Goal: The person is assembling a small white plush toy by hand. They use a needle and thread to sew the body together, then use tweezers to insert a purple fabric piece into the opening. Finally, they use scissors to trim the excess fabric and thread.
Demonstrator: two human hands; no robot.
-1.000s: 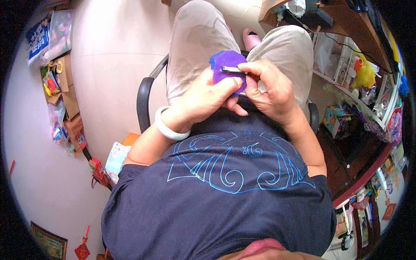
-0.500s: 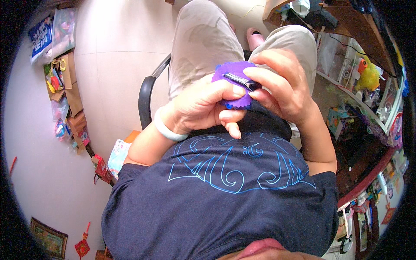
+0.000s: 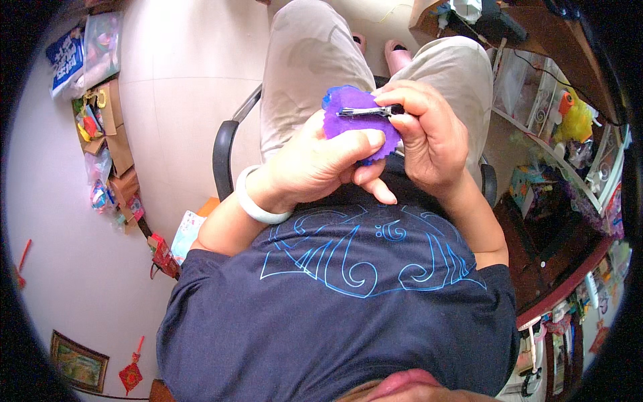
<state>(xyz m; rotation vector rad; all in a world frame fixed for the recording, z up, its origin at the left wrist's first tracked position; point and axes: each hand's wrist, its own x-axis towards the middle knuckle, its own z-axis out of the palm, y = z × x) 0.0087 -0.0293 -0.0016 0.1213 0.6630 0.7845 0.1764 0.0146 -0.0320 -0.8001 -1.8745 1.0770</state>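
A round purple felt piece [image 3: 349, 127] with a scalloped edge is held above my lap, a bit of blue showing along its rim. My left hand [image 3: 315, 157] grips it from below, thumb pressed on the felt and fingers behind it. Across the upper part of the felt lies a shiny metal hair clip [image 3: 365, 112]. Its dark right end is pinched between the thumb and forefinger of my right hand [image 3: 432, 130]. Whether the clip is fixed to the felt, I cannot tell.
I sit on a chair with a black armrest [image 3: 226, 151]. To the right stand a brown desk [image 3: 576, 40], a white scrolled rack [image 3: 536, 124] and a yellow plush toy [image 3: 575, 120]. Cardboard boxes [image 3: 115, 127] and bags line the left wall.
The felt piece has turned, so the clip lies nearly level instead of sloping down to the right. My right hand has tightened into a closer pinch on the clip's end.
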